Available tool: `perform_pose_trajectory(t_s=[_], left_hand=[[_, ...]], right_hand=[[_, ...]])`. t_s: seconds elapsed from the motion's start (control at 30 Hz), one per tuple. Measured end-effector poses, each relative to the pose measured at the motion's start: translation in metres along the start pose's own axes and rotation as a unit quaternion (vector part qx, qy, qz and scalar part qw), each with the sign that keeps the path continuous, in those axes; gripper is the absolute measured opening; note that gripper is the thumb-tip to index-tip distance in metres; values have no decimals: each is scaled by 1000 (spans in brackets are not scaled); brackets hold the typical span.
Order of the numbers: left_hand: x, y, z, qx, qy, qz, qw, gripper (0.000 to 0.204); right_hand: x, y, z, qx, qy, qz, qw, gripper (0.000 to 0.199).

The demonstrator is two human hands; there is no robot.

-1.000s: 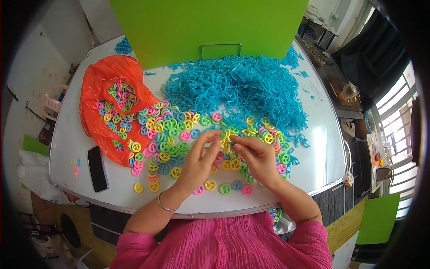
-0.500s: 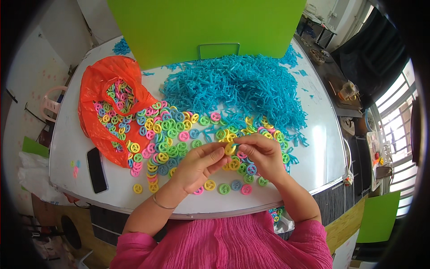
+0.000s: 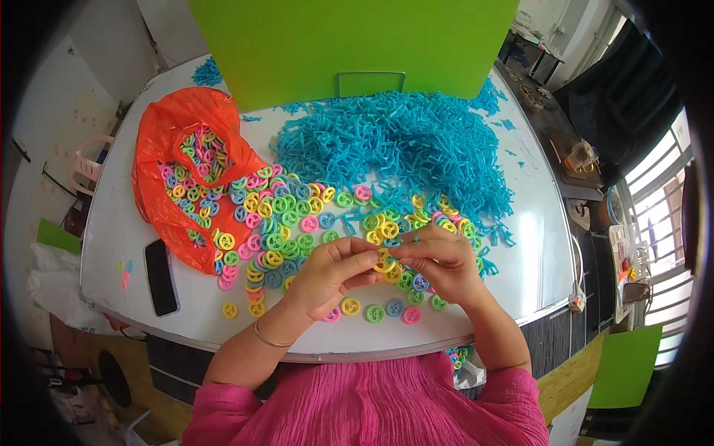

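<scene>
In the middle, above the near part of the white table, my left hand (image 3: 325,273) pinches a small yellow plastic wheel (image 3: 384,262) between thumb and fingers. Close against it is my right hand (image 3: 448,266), its thumb and fingers pressed together on a small blue plastic piece (image 3: 416,239), of which only a bit shows. Fingers hide how the piece and the wheel meet. Around and beneath both hands lie loose spoked wheels in yellow, green (image 3: 374,313), pink and blue. Beyond them rises a big heap of blue plastic pieces (image 3: 394,134).
A red plastic bag (image 3: 152,201) spills more coloured wheels at the left. Nearer me lies a black phone (image 3: 161,279) on the white table (image 3: 201,316). A tall green panel (image 3: 349,44) with a metal handle stands behind the blue heap.
My right hand has shifted slightly to the right and lower, its fingers curling in more. The blue bit beside the yellow wheel now shows between my right fingers. The view has tilted slightly.
</scene>
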State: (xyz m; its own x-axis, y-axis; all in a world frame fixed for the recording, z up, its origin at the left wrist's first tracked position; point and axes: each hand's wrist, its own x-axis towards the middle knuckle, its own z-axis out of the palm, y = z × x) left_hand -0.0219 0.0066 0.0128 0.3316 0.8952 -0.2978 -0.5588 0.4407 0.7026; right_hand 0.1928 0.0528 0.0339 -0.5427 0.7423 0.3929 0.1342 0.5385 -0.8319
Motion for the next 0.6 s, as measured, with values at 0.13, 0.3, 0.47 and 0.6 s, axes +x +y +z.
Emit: perform_pose_trajectory(t_s=[0.13, 0.3, 0.47, 0.6], left_hand=[[-3, 1, 2, 30, 7, 2, 1000, 17], [-3, 3, 2, 66, 1, -47, 997, 16], [-1, -5, 3, 131, 32, 4, 991, 13], [-1, -7, 7, 140, 68, 59, 986, 11]], right_hand=[[-2, 7, 0, -47, -16, -42, 998, 19], [0, -3, -2, -14, -68, 32, 997, 17], [-6, 0, 10, 129, -45, 251, 958, 12], [-8, -4, 23, 187, 45, 274, 942, 11]])
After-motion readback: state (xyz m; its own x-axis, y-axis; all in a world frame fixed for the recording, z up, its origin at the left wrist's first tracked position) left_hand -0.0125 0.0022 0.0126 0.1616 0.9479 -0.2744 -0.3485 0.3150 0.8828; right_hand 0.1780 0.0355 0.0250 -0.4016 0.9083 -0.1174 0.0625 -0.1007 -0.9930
